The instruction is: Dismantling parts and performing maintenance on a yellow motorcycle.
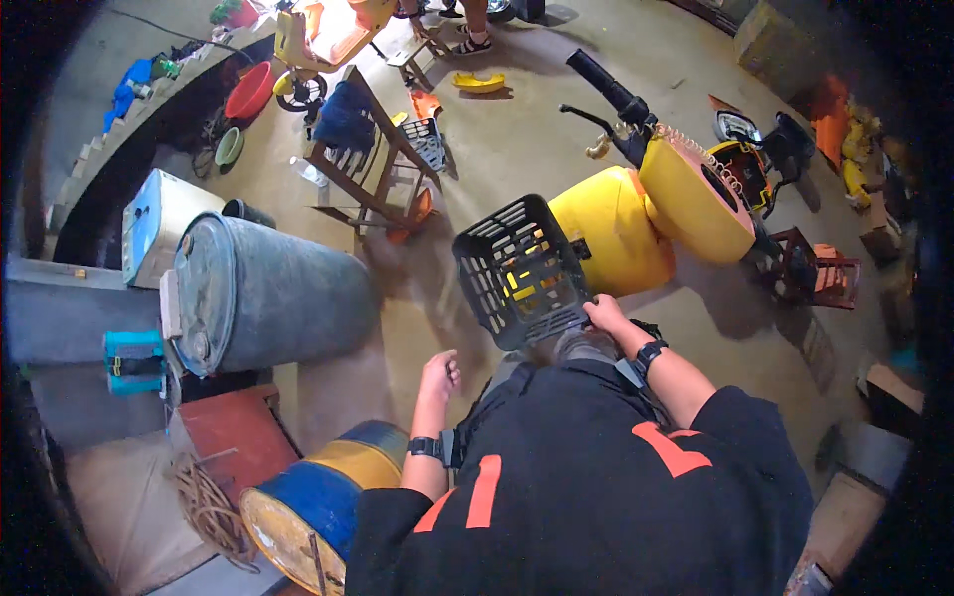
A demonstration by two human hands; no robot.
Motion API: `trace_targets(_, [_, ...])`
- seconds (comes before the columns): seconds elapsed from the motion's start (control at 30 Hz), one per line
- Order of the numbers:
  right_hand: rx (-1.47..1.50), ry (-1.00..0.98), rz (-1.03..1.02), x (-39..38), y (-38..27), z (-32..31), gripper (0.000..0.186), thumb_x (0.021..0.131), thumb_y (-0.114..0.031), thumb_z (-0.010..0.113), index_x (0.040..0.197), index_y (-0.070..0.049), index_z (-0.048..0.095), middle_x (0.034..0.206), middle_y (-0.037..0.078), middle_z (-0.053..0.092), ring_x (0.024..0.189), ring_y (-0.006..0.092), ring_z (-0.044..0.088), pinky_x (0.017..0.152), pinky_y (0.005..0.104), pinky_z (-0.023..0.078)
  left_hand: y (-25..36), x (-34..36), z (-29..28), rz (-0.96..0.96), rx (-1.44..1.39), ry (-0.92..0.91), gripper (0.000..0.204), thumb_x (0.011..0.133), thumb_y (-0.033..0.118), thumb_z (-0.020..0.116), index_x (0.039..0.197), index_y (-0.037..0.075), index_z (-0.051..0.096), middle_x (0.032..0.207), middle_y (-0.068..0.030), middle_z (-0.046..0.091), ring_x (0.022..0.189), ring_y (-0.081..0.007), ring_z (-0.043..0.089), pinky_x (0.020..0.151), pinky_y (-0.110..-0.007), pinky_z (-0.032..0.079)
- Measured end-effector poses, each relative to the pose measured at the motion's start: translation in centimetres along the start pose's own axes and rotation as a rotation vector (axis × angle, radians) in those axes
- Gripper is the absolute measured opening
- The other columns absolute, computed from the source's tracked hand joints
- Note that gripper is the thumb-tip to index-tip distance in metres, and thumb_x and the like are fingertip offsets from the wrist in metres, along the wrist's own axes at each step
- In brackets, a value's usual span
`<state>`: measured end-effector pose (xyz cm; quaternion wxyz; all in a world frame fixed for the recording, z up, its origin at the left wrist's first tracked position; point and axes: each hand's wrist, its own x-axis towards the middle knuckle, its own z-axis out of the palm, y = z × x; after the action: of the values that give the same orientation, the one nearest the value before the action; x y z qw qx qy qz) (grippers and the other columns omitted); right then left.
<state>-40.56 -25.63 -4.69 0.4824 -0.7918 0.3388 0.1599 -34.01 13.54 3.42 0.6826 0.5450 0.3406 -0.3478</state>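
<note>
Right hand [603, 313] grips the lower rim of a black slotted plastic basket [517, 268] held up over the floor beside a yellow scooter body [616, 233]; left hand [439, 377] hangs loosely curled, holding nothing.
Basket looks light, stiff and hollow, its lattice easy to hook fingers through, the rim being the best hold. Bare concrete floor [517, 129], cluttered workshop: grey steel drum [263, 293] on its side, wooden chair frame [373, 164], blue-and-yellow barrel [318, 497].

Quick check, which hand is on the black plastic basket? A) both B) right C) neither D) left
B: the right hand grips the lower rim of the black basket in front of the yellow scooter, while the left hand hangs in the air apart from it, holding nothing.
</note>
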Motion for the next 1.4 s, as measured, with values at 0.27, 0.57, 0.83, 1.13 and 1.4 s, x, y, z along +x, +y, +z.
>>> trace_targets(0.27, [0.274, 0.034, 0.147, -4.8, -4.0, 1.2, 0.033, 0.082, -0.020, 0.051, 0.095, 0.010, 0.049, 0.081, 0.020, 0.060, 0.058, 0.0250, 0.064, 0.048, 0.0339, 0.051, 0.8, 0.3, -1.7, -0.009, -0.055, -0.255, 0.019, 0.087, 0.011, 0.043, 0.101, 0.002, 0.052, 0.064, -0.0021, 0.045, 0.052, -0.0130, 0.043, 0.047, -0.027, 0.036])
trace_targets(0.57, [0.280, -0.035, 0.272, -14.2, 5.0, 0.0, 0.030, 0.086, -0.019, 0.047, 0.101, 0.007, 0.052, 0.086, 0.014, 0.061, 0.060, 0.0207, 0.063, 0.049, 0.0311, 0.051, -1.2, -2.1, 4.4, -0.372, -0.290, -0.713, 0.023, 0.089, 0.011, 0.044, 0.107, -0.002, 0.050, 0.091, -0.0134, 0.058, 0.083, -0.0271, 0.058, 0.078, -0.037, 0.048])
trace_targets(0.83, [0.470, 0.194, 0.506, -25.1, 13.8, -4.0, 0.027, 0.088, -0.019, 0.047, 0.106, 0.001, 0.052, 0.085, 0.011, 0.060, 0.062, 0.0192, 0.061, 0.052, 0.0324, 0.050, -4.0, -6.1, 13.5, -0.615, -0.191, -0.981, 0.036, 0.095, 0.028, 0.033, 0.111, 0.000, 0.049, 0.116, -0.0166, 0.054, 0.105, -0.0294, 0.054, 0.087, -0.040, 0.046])
trace_targets(1.13, [0.645, 0.300, 0.519, -32.6, 22.0, -5.3, 0.029, 0.087, -0.019, 0.046, 0.107, 0.001, 0.052, 0.090, 0.013, 0.062, 0.064, 0.0191, 0.062, 0.052, 0.0294, 0.050, -11.2, -8.9, 22.9, -0.786, 0.107, -1.031, 0.045, 0.094, 0.036, 0.035, 0.118, 0.000, 0.045, 0.121, -0.0158, 0.050, 0.105, -0.0291, 0.053, 0.088, -0.040, 0.044])
trace_targets(1.4, [0.640, 0.271, 0.528, -34.6, 34.4, -7.3, 0.020, 0.081, -0.017, 0.049, 0.085, 0.000, 0.059, 0.069, 0.010, 0.061, 0.055, 0.0175, 0.060, 0.051, 0.0304, 0.048, -22.6, -8.2, 31.4, -0.747, 0.408, -1.007, 0.038, 0.092, 0.026, 0.042, 0.118, -0.001, 0.046, 0.104, -0.0119, 0.056, 0.086, -0.0217, 0.056, 0.072, -0.032, 0.046])
